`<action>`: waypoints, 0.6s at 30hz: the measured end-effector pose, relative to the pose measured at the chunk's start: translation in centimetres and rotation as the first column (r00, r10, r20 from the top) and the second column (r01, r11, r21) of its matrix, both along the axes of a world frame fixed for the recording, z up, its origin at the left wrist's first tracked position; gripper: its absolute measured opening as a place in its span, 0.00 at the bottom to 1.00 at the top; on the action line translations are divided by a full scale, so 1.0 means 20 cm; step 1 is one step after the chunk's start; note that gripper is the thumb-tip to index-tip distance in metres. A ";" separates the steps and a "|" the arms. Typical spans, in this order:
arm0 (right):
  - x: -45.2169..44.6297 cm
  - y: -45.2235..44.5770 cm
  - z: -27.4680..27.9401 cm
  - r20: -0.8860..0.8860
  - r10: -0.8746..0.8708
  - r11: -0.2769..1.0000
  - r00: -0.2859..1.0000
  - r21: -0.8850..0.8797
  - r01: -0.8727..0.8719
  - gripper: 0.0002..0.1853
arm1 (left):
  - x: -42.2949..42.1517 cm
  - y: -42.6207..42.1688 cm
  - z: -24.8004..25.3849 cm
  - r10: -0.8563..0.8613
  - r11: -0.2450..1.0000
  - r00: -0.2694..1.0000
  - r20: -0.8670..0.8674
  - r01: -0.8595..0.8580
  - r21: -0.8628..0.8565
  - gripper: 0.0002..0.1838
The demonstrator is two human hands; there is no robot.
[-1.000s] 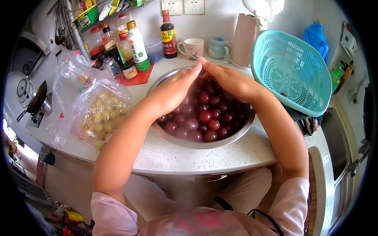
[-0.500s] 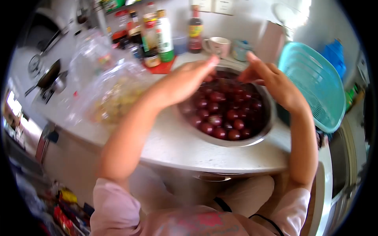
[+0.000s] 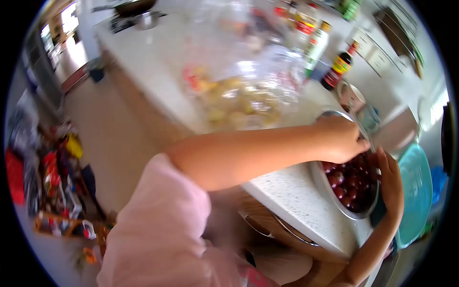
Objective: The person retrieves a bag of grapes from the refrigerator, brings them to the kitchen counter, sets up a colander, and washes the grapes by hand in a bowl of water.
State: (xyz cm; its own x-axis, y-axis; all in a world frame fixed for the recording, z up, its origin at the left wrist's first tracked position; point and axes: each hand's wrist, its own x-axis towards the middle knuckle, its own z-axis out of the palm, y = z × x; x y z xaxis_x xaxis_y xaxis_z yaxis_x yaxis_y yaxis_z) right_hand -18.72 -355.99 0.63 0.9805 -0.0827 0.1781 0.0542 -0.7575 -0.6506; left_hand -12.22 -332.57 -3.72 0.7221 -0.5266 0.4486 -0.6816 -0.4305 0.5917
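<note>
Dark red round fruits (image 3: 346, 184) fill a steel bowl (image 3: 330, 195) near the counter's edge at the right. My left hand (image 3: 340, 138) is over the bowl's far left side, its fingers curled; what they hold, if anything, is hidden. At the bowl's right side is my right hand (image 3: 391, 179), fingers stretched upward and near the fruits. A clear plastic bag (image 3: 248, 91) of yellowish-green fruits lies on the counter beyond my left forearm, blurred.
A turquoise basket (image 3: 415, 191) stands right of the bowl. Behind are a sauce bottle (image 3: 339, 69), a cup (image 3: 351, 97) and a pink kettle (image 3: 397, 130). A pan (image 3: 135, 6) and a pot (image 3: 147, 20) are at the far left.
The view has swung left, so the bowl now appears farther right and tilted. My left hand's fingers have curled. My right hand has moved down along the bowl's right side.
</note>
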 end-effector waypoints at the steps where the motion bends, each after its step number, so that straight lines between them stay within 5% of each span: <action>1: -0.02 0.05 0.01 0.015 -0.007 0.999 1.000 -0.051 0.008 0.27 | 0.02 0.01 0.01 -0.002 1.000 1.000 0.024 0.002 -0.004 0.33; 3: -0.04 0.09 0.02 0.019 -0.007 0.996 1.000 -0.091 0.009 0.27 | -0.04 0.07 0.12 -0.017 0.999 0.987 -0.162 0.025 0.046 0.32; 8: -0.06 0.11 0.04 -0.003 -0.098 0.994 0.995 0.047 0.098 0.30 | -0.03 0.04 0.10 -0.006 1.000 0.980 -0.198 0.011 0.024 0.32; 15: -0.08 0.06 0.05 0.023 -0.135 0.983 0.991 -0.123 0.136 0.28 | -0.08 0.06 0.08 0.030 0.999 0.992 -0.126 -0.024 0.049 0.30; 18: -0.10 0.07 0.05 -0.041 -0.098 0.956 0.994 -0.282 0.083 0.26 | -0.15 0.06 0.07 0.091 0.980 0.992 -0.090 -0.073 0.185 0.35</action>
State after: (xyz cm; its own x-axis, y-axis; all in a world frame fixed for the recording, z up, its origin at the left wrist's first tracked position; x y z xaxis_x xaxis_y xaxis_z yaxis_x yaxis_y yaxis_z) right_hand -20.71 -354.55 1.57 0.9800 -0.1261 0.1541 -0.0521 -0.9094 -0.4126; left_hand -15.24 -331.33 -2.30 0.8019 -0.5297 0.2763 -0.5822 -0.5889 0.5606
